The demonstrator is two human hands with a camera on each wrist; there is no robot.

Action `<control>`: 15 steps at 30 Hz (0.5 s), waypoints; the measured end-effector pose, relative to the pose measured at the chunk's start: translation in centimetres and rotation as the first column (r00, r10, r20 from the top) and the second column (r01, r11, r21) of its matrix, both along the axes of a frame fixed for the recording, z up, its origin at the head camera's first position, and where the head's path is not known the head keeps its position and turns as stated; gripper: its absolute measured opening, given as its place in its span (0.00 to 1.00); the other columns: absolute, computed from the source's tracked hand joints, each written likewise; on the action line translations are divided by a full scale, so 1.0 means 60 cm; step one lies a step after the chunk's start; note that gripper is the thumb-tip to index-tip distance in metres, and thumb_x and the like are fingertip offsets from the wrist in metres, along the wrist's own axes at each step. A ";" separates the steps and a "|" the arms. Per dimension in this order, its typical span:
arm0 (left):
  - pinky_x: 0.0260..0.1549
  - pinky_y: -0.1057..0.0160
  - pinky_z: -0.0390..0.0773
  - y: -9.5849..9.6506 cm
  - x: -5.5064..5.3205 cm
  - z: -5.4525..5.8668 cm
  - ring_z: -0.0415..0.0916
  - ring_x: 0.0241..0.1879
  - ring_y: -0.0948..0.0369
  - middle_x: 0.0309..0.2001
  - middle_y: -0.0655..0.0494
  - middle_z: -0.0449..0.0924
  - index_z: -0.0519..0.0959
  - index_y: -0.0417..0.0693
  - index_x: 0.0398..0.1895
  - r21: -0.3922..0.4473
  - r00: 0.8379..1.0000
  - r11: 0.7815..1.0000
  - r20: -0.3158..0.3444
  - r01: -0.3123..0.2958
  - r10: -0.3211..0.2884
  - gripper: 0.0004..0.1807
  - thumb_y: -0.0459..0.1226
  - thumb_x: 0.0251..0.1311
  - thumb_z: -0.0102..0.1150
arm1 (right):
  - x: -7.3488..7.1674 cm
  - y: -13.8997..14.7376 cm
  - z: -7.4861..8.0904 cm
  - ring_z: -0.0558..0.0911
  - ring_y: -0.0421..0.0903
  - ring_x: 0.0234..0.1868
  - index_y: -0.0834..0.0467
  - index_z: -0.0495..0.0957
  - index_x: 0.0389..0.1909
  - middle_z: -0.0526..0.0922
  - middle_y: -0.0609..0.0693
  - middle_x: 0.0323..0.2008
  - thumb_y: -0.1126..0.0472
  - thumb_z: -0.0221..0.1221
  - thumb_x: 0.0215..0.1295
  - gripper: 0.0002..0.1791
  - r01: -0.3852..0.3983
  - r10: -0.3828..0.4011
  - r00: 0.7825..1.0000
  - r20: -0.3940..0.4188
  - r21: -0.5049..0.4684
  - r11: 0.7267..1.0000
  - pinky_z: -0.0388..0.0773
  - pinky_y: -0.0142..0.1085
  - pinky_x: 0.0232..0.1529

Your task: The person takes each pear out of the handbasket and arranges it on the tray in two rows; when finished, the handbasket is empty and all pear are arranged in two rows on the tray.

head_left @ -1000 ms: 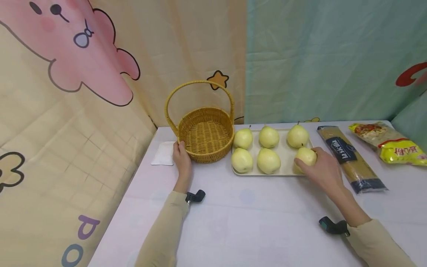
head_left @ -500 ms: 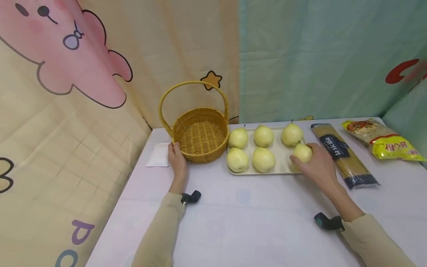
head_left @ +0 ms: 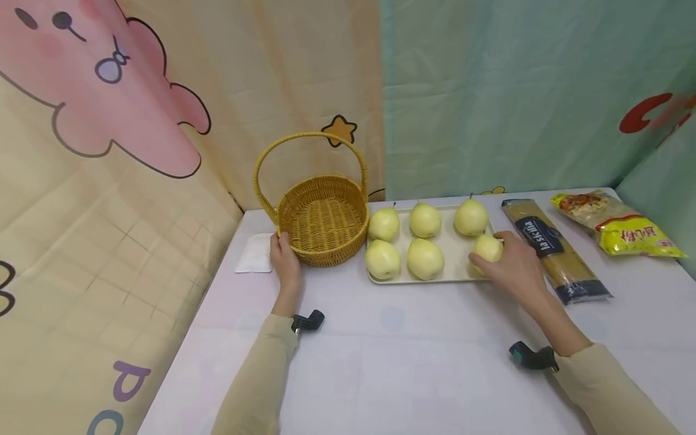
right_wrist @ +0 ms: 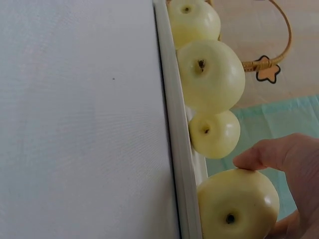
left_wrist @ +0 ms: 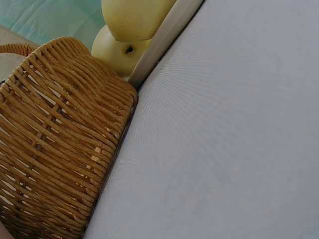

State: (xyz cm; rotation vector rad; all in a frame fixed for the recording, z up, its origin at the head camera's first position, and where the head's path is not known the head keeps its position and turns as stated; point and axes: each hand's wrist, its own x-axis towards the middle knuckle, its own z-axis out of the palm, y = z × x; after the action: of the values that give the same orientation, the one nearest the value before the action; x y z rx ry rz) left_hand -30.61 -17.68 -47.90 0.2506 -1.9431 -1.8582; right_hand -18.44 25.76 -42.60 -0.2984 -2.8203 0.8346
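A yellow-green pear (head_left: 486, 249) sits at the front right corner of a cream tray (head_left: 457, 275). My right hand (head_left: 516, 266) pinches it from the right side, thumb in front and fingers behind. The right wrist view shows the thumb on top of this pear (right_wrist: 239, 204), with the other fingers mostly hidden. Several more pears (head_left: 426, 259) stand in two rows on the tray. At the left, my left hand (head_left: 285, 263) rests with its fingers against the outer left wall of a wicker basket (head_left: 326, 223). Nothing lies inside the basket, whose tall handle stands upright.
A pack of spaghetti (head_left: 554, 251) lies right of the tray. Beyond it is a yellow-and-clear food bag (head_left: 620, 223). A small white packet (head_left: 254, 254) lies left of the basket. Printed curtains (head_left: 462, 121) close off the back and left of the table (head_left: 380, 362).
The head view has turned slightly, so everything appears further left. Both hands keep their places on the pear and the basket.
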 end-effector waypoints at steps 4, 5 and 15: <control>0.56 0.62 0.70 -0.001 -0.001 0.002 0.74 0.61 0.47 0.63 0.38 0.78 0.72 0.37 0.69 0.001 1.000 1.000 0.001 0.007 -0.007 0.28 0.48 0.81 0.39 | -0.002 0.001 0.004 0.77 0.73 0.56 0.75 0.66 0.69 0.75 0.78 0.59 0.37 0.64 0.66 0.49 0.001 -0.001 1.000 0.012 -0.003 1.000 0.75 0.64 0.51; 0.56 0.62 0.70 -0.002 -0.001 0.002 0.74 0.61 0.47 0.63 0.38 0.78 0.72 0.37 0.69 0.002 1.000 1.000 0.000 0.009 -0.009 0.27 0.47 0.81 0.40 | -0.003 0.002 0.005 0.76 0.73 0.57 0.75 0.66 0.69 0.75 0.78 0.60 0.36 0.63 0.66 0.50 0.001 -0.001 1.000 0.012 -0.005 1.000 0.75 0.65 0.52; 0.55 0.64 0.70 0.002 0.006 0.009 0.74 0.61 0.47 0.64 0.36 0.76 0.71 0.36 0.70 0.003 1.000 1.000 0.018 0.011 -0.011 0.28 0.47 0.81 0.38 | -0.011 0.027 0.019 0.68 0.75 0.69 0.71 0.59 0.77 0.67 0.77 0.69 0.30 0.54 0.73 0.52 -0.004 0.001 0.999 -0.052 -0.045 0.999 0.65 0.71 0.65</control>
State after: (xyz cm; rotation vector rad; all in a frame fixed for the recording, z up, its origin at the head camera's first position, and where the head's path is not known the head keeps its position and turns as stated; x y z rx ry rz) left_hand -30.25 -17.58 -47.35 0.2598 -1.9572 -1.8723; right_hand -19.08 27.40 -41.48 -0.2758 -2.7578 0.8943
